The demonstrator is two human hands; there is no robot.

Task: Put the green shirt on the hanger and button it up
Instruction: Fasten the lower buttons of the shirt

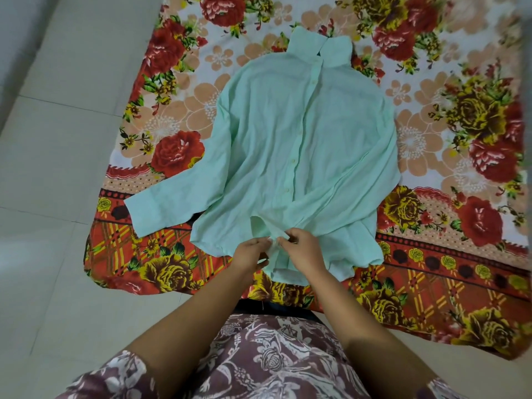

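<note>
A pale green shirt [302, 145] lies flat on a floral cloth, collar at the far end and hem toward me. Its front placket is closed along a row of small white buttons. One sleeve stretches out to the left. Near the hem, my left hand [250, 254] and my right hand [305, 251] both pinch the two edges of the placket, fingertips almost touching. The shirt's body hides any hanger inside it; only a small dark spot shows at the collar opening [319, 54].
The floral cloth [431, 139], red, orange and yellow, is spread on a pale tiled floor [51, 168]. Bare tiles run along the left side. My patterned clothing [259, 358] fills the bottom of the view.
</note>
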